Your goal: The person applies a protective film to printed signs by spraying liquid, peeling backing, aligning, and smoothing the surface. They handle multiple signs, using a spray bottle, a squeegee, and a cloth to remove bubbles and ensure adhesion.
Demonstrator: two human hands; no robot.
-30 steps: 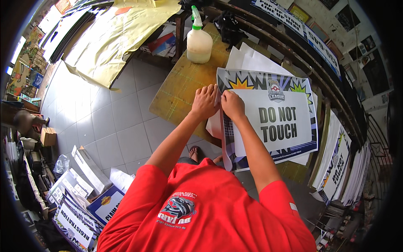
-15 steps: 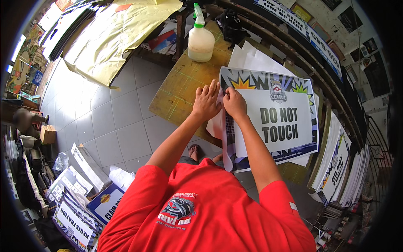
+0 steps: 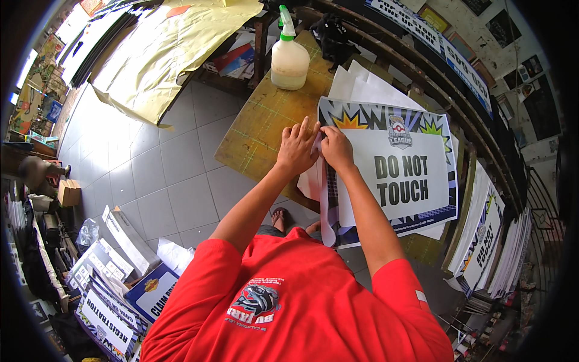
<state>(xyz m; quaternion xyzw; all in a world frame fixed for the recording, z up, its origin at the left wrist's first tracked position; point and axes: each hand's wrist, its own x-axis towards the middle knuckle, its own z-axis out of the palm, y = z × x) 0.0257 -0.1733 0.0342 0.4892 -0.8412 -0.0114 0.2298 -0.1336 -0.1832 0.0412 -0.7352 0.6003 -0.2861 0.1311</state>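
A printed sign sheet point(image 3: 392, 208), white with bold black lettering and a purple patterned border, lies on the worn yellow-green cutting board point(image 3: 247, 136). Its left edge curls up in a narrow pale strip. My right hand point(image 3: 336, 149) is closed in a pinch on that edge near the upper left corner, with its fingertips partly hidden. Right beside it, my left hand point(image 3: 297, 149) rests palm down against the edge, its fingers stretched out and slightly apart. Beneath the sign, white sheets point(image 3: 356, 81) stick out on the far side.
A spray bottle point(image 3: 289, 63) with a green and white head stands at the board's far end, near a black crumpled cloth point(image 3: 330, 39). Yellowish paper point(image 3: 169, 54) covers a surface at far left. Similar signs point(image 3: 482, 235) lean at right; more boards point(image 3: 111, 320) stand at lower left.
The fingers of my left hand have spread a little, its index finger now nearer my right hand. My right hand has shifted only slightly; the sign lies almost as before.
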